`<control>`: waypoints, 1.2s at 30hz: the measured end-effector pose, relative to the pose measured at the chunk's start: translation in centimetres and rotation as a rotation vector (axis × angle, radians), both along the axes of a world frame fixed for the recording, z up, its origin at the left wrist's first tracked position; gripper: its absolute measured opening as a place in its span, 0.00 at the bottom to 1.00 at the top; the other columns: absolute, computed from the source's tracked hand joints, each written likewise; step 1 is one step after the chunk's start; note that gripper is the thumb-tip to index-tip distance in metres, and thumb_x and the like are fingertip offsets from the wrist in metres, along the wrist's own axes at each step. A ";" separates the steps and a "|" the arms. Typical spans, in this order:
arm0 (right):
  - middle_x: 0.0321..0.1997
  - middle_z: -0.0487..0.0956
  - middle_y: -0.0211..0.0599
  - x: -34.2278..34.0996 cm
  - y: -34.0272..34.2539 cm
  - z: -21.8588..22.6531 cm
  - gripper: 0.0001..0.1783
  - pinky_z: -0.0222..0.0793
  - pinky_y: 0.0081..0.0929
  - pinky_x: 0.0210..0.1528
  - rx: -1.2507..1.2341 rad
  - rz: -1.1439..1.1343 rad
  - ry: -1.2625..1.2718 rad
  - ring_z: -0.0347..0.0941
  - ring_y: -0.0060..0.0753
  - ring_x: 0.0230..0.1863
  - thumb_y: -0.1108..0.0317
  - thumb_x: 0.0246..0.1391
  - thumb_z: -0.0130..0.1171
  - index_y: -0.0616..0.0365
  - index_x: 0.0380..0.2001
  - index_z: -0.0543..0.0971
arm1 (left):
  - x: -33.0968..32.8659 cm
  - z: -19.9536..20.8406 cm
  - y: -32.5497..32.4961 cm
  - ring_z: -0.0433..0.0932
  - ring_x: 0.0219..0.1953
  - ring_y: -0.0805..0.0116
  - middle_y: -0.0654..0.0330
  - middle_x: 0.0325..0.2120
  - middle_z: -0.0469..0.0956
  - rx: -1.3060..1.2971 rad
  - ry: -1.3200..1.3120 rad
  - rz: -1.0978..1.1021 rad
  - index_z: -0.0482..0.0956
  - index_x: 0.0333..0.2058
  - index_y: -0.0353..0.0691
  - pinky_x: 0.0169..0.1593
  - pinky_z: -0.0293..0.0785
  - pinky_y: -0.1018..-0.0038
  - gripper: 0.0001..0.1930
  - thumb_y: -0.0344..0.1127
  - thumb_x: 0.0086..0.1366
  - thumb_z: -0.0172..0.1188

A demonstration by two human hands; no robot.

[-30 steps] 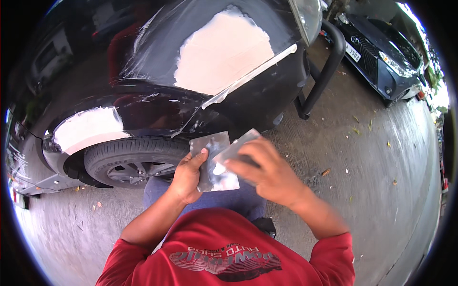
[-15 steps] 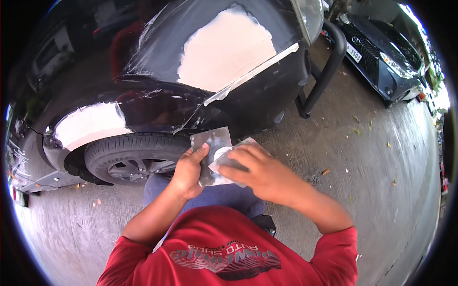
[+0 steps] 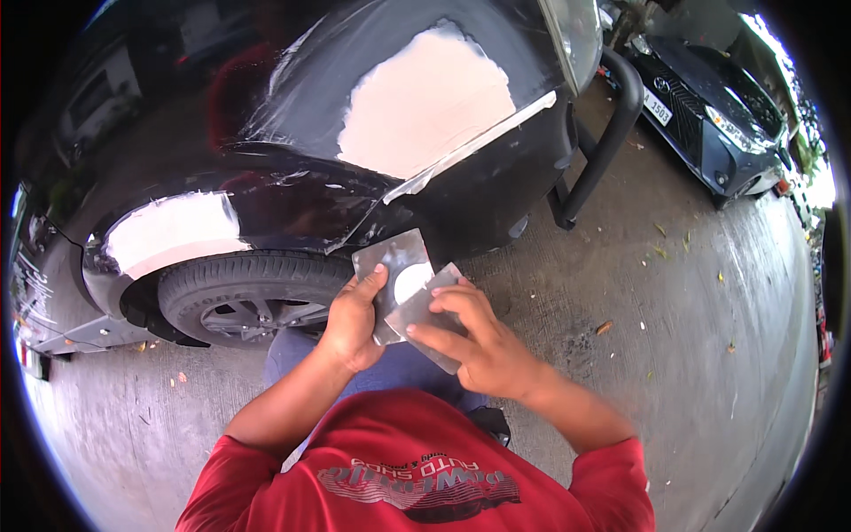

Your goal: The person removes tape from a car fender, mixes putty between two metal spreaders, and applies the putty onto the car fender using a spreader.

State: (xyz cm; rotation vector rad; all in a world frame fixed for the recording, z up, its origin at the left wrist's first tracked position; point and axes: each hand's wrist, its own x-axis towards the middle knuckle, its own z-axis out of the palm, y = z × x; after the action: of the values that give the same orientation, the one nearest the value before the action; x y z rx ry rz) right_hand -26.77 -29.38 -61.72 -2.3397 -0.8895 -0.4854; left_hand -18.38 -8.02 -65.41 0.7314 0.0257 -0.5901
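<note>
My left hand is closed on a flat grey mixing plate, its thumb lying on the upper face. A white dab of putty sits on that plate. My right hand grips a thin, flat putty spreader, with fingertips pressed along its face. The spreader overlaps the plate's right part beside the putty and hides some of it. Beyond both hands is a black car body. It bears a large pale pink filler patch and a smaller whitish patch over the wheel arch.
Left of my hands is the car's tyre. A black tubular bar juts out at the car's front end. Another dark car is parked at the far right. Scattered leaves lie on the concrete floor.
My right hand has shifted slightly down and turned, with the spreader now more tilted across the plate. More of the white putty shows. My left hand has stayed nearly still.
</note>
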 end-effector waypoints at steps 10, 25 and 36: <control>0.61 0.69 0.45 -0.3 0.3 -5.6 0.39 0.73 0.58 0.68 0.204 -0.130 -0.134 0.71 0.61 0.65 0.83 0.43 0.73 0.42 0.61 0.80 | -0.9 -0.8 1.2 0.86 0.55 0.58 0.53 0.54 0.85 -0.057 -0.024 -0.027 0.75 0.65 0.39 0.60 0.85 0.58 0.22 0.45 0.82 0.58; 0.55 0.77 0.37 1.5 -0.5 6.4 0.24 0.73 0.46 0.65 -0.377 0.132 0.172 0.73 0.49 0.59 0.77 0.54 0.60 0.50 0.55 0.84 | 0.1 0.1 0.5 0.89 0.50 0.58 0.52 0.50 0.86 0.226 -0.032 -0.036 0.79 0.60 0.37 0.54 0.88 0.59 0.17 0.42 0.83 0.57; 0.56 0.75 0.38 1.6 -0.1 4.6 0.32 0.73 0.47 0.65 -0.266 0.046 0.108 0.72 0.48 0.59 0.80 0.54 0.60 0.47 0.62 0.83 | 0.1 -0.2 0.8 0.87 0.53 0.57 0.50 0.53 0.85 0.178 0.028 -0.034 0.77 0.62 0.36 0.57 0.87 0.55 0.19 0.42 0.83 0.56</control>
State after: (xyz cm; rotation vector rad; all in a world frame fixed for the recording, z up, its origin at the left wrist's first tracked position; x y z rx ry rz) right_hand -25.15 -29.51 -57.13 -2.5497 -1.0067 -0.2300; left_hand -18.30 -7.22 -65.57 0.8975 0.0934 -0.6356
